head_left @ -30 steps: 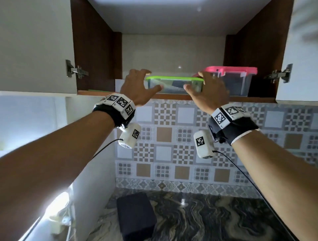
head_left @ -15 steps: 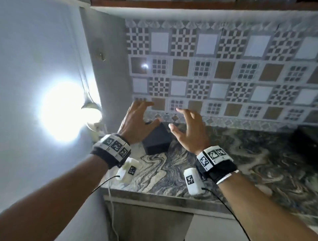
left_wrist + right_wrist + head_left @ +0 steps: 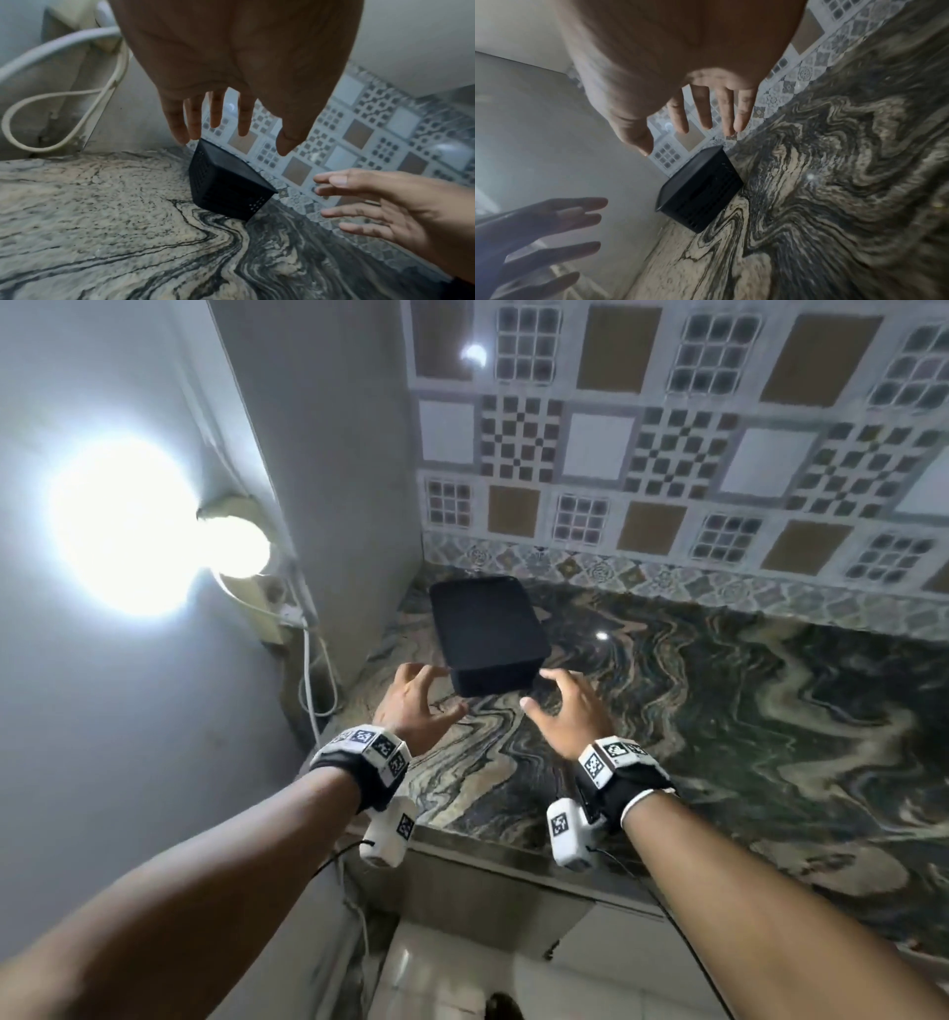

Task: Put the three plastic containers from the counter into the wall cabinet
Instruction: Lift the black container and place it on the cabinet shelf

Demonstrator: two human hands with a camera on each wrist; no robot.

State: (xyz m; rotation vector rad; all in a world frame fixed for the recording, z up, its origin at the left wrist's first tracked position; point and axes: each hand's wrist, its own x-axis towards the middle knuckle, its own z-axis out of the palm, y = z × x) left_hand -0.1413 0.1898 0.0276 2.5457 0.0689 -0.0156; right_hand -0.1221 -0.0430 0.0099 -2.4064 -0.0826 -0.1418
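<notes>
A black plastic container point(image 3: 485, 629) with a lid and slotted sides stands on the marble counter point(image 3: 719, 711), in the corner by the tiled wall. My left hand point(image 3: 418, 701) hovers just short of its near left corner, fingers spread and holding nothing. My right hand point(image 3: 562, 711) hovers at its near right corner, likewise spread and holding nothing. Neither hand touches the container point(image 3: 226, 186) in the left wrist view, and a gap shows around the container point(image 3: 700, 192) in the right wrist view too. The wall cabinet is out of view.
A bright lamp point(image 3: 128, 526) glares on the left wall, with a white cable point(image 3: 313, 670) looping down beside the counter's left end. Patterned tiles point(image 3: 667, 444) back the counter. The counter's front edge point(image 3: 513, 855) runs below my wrists.
My view swung down from the cabinet, where both hands let go of the green-lidded container on the shelf. Both hands came down to the counter and now flank the black container.
</notes>
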